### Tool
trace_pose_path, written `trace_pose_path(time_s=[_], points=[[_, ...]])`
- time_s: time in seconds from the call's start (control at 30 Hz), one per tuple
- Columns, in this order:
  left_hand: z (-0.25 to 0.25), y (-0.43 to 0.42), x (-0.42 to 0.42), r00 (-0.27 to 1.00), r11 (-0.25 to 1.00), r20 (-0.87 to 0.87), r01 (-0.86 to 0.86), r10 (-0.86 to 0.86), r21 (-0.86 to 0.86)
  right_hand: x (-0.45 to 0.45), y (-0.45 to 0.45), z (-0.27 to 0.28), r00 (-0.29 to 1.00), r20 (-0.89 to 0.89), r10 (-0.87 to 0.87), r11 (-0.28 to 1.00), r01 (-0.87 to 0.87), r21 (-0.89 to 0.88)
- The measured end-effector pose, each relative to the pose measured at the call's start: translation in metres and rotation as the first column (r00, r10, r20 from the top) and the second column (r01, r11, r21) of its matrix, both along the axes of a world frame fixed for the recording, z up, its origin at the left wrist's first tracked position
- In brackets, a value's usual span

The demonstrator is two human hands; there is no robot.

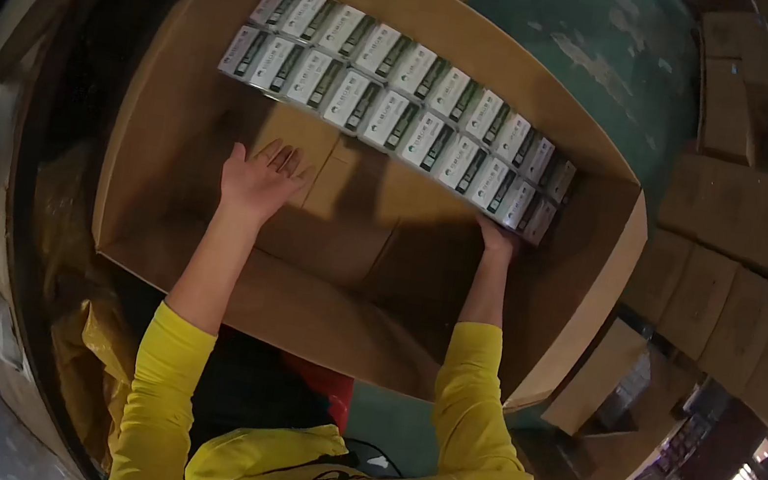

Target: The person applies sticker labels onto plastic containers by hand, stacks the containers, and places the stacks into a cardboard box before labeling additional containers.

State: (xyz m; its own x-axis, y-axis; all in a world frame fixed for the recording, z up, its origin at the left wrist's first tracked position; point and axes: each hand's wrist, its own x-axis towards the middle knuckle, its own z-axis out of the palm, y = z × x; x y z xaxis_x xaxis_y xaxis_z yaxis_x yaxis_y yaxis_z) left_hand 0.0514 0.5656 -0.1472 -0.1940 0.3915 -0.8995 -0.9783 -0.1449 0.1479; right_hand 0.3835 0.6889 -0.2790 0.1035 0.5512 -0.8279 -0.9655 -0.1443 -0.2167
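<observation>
A large open cardboard carton (339, 278) lies in front of me. Two long rows of small white-and-green boxes (385, 119) with glossy surfaces stretch along its far side. My left hand (263, 184) is inside the carton with fingers spread, just below the left part of the rows, apart from them and holding nothing. At the right end, my right hand (496, 238) reaches the near edge of the lower row and appears to touch it. Most of that hand's fingers are hidden by the boxes, so its grip does not show.
Stacked brown cartons (730, 217) stand along the right side. A smaller open carton (616, 384) is at the lower right. Yellow plastic sheeting (105, 342) lies at the left of the big carton. The green floor (582, 46) has worn patches.
</observation>
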Motion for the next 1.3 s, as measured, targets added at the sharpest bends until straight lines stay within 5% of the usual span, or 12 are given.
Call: trace_pose_path(time_s=[0.1, 0.27, 0.4, 0.63, 0.83, 0.87, 0.93, 1.0, 1.1, 1.3], points=[[0.047, -0.038, -0.018, 0.999, 0.994, -0.032, -0.037, 0.04, 0.102, 0.016, 0.0, -0.018, 0.98, -0.1, 0.172, 0.983, -0.164, 0.083], [0.094, -0.119, -0.025, 0.971, 0.938, 0.022, -0.236, 0.239, 0.253, 0.004, -0.001, 0.002, 0.844, 0.11, 0.526, 0.84, -0.535, 0.089], [0.109, -0.179, -0.016, 0.938, 0.88, 0.051, -0.34, 0.343, 0.332, -0.05, -0.022, 0.034, 0.587, 0.391, 0.709, 0.626, -0.779, 0.033], [0.125, -0.295, -0.015, 0.915, 0.776, -0.012, -0.335, 0.403, 0.534, -0.161, -0.137, 0.144, 0.134, 0.685, 0.716, 0.218, -0.975, -0.037], [0.129, -0.392, -0.016, 0.853, 0.717, -0.207, -0.244, 0.479, 0.653, -0.274, -0.258, 0.234, -0.192, 0.793, 0.578, -0.366, -0.929, 0.042], [0.128, -0.406, -0.015, 0.832, 0.71, -0.226, -0.254, 0.506, 0.657, -0.296, -0.27, 0.223, -0.077, 0.801, 0.594, -0.505, -0.81, 0.297], [0.126, -0.435, -0.012, 0.787, 0.703, -0.271, -0.269, 0.555, 0.659, -0.344, -0.327, 0.261, -0.144, 0.941, 0.308, -0.769, -0.619, 0.157], [0.125, -0.462, -0.007, 0.73, 0.733, -0.355, -0.287, 0.584, 0.616, -0.382, -0.374, 0.287, 0.016, 0.995, 0.095, -0.92, -0.38, 0.094], [0.129, -0.496, 0.004, 0.648, 0.782, -0.475, -0.331, 0.595, 0.528, -0.425, -0.429, 0.307, 0.115, 0.992, -0.045, -0.975, -0.22, -0.019], [0.132, -0.551, 0.018, 0.543, 0.848, -0.66, -0.424, 0.52, 0.319, -0.472, -0.47, 0.322, 0.434, 0.801, -0.413, -0.906, -0.286, -0.312]])
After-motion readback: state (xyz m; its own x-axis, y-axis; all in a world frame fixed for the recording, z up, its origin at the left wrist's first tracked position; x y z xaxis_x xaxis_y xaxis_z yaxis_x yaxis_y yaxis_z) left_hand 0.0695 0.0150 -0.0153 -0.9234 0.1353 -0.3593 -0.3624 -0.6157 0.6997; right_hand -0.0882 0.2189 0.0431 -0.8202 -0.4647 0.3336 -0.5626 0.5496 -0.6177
